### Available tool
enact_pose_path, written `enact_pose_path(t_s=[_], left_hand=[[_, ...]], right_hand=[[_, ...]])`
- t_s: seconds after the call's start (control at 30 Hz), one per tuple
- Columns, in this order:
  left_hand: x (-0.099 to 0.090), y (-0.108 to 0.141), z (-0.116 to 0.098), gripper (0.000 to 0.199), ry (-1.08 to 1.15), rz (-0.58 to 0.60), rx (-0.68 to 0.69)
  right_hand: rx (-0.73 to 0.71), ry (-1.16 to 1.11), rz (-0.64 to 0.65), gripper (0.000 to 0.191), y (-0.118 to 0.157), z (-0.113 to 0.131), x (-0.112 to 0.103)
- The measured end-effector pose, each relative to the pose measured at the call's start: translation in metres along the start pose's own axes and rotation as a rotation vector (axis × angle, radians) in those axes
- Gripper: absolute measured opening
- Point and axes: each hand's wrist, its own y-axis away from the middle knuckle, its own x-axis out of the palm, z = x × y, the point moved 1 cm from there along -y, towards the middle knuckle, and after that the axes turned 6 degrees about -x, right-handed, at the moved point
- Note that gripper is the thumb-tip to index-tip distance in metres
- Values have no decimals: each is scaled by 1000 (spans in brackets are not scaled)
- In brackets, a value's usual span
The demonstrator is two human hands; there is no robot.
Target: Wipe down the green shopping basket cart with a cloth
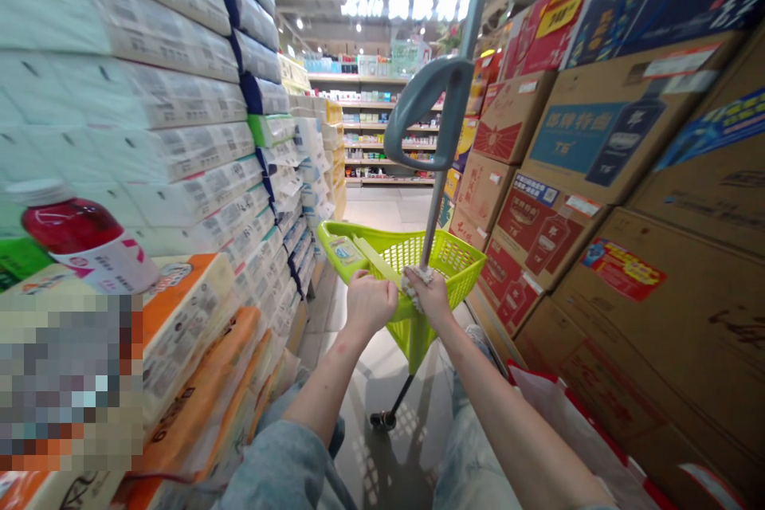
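A lime-green perforated basket (466, 261) stands ahead of me, with a grey pole (431, 215) rising from it to a grey loop handle (460, 107). My left hand (369, 303) is closed in a fist at the basket's near rim; its fingers curl over the edge. My right hand (433, 296) is closed around a crumpled whitish cloth (417, 287), pressed at the foot of the pole by the rim. Below the basket, a black leg with a caster (382, 420) reaches the floor.
Stacked tissue packs (179, 96) line the left, with a bottle of red liquid (84, 235) on nearer packs. Cardboard boxes (591, 127) are piled along the right. A red-edged white bag (567, 414) lies low right. Stocked shelves (388, 127) stand at the back.
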Motion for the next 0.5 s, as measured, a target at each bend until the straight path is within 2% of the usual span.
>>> enact_pose_path(t_s=[0.07, 0.13, 0.3, 0.4, 0.5], left_hand=[[0, 1, 0, 49, -4, -6, 2], [0, 2, 1, 50, -6, -10, 7], [-1, 4, 3, 50, 14, -24, 14], [0, 4, 3, 51, 15, -10, 16], [0, 4, 3, 51, 11, 0, 15]], right_hand=[[1, -22, -50, 34, 1, 3, 3], [6, -48, -39, 35, -1, 2, 3], [61, -197, 127, 44, -16, -1, -5], [102, -287, 199, 53, -33, 13, -7], [73, -253, 147, 52, -45, 35, -3]])
